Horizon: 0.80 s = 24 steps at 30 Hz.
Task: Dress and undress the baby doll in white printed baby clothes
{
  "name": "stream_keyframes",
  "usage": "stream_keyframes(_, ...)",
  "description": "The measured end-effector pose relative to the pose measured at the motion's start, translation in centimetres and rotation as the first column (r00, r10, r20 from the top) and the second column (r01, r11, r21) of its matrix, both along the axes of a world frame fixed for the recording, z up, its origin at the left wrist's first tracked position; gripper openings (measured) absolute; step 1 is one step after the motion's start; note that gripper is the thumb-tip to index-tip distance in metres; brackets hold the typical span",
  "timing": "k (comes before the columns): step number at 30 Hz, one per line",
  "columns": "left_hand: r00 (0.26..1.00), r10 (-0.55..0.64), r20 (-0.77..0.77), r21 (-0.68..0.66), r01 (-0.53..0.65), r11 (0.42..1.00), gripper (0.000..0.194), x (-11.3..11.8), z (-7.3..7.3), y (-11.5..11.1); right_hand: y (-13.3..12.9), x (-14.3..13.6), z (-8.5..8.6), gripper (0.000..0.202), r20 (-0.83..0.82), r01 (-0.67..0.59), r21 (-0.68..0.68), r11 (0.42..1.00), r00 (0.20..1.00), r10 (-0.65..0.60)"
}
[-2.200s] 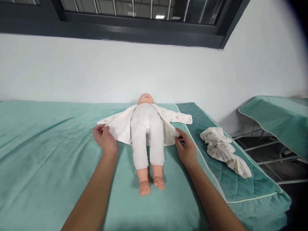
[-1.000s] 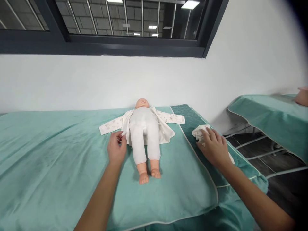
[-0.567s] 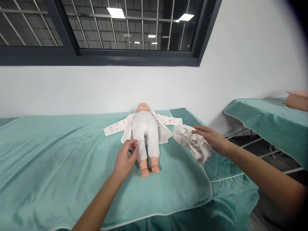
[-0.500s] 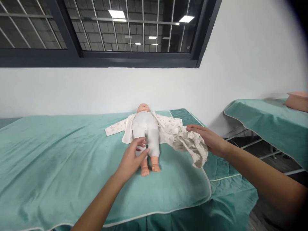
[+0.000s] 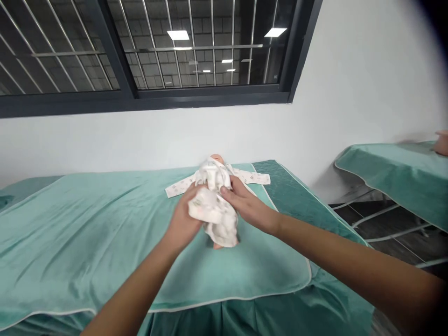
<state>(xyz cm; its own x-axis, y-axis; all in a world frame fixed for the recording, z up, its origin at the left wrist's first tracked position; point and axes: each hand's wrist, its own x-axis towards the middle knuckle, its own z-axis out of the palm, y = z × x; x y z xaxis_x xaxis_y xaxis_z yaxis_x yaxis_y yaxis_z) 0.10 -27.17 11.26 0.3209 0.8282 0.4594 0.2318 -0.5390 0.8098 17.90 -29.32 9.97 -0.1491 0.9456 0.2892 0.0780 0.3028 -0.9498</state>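
Observation:
A baby doll [image 5: 217, 158] lies on its back on the green bed cover, its head toward the wall. Beneath it a printed white baby jacket [image 5: 254, 177] is spread with both sleeves out to the sides. Over the doll's body I hold a bunched, printed white baby garment [image 5: 220, 217], which looks like baby pants and hides most of the trunk and legs. My left hand [image 5: 185, 214] is closed on its left side. My right hand [image 5: 247, 200] grips the right side, thumb on top. Only a bit of the doll's feet shows below the cloth.
The green blanket [image 5: 115, 242] with a white edge covers the bed. At the right stands a second green-covered bed [image 5: 392, 168] on a metal frame, with a pinkish basin [image 5: 441, 143] on it. A barred window [image 5: 210, 56] is set in the white wall behind.
The printed garment has moved from the doll's right-hand side of the picture to above its body. My left hand has closed on it too. The view has shifted slightly.

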Motion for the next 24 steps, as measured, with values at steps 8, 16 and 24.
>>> stream_keyframes(8,0.977,-0.126,-0.17,0.0,0.127,0.992,0.024,-1.8,7.4,1.9,1.3,1.1,7.4,0.031,0.598,-0.386,0.753,0.532,0.739,-0.311)
stream_keyframes(16,0.966,-0.154,-0.205,0.025,0.163,0.986,0.022,-1.2,10.2,2.7,2.9,1.9,11.8,0.013,0.711,-0.624,0.69,0.368,0.489,-0.505)
stream_keyframes(24,0.996,-0.079,-0.048,0.047,0.081,0.996,0.038,0.1,9.5,0.0,2.0,0.9,11.4,0.017,0.507,-0.027,0.567,0.823,0.799,-0.323)
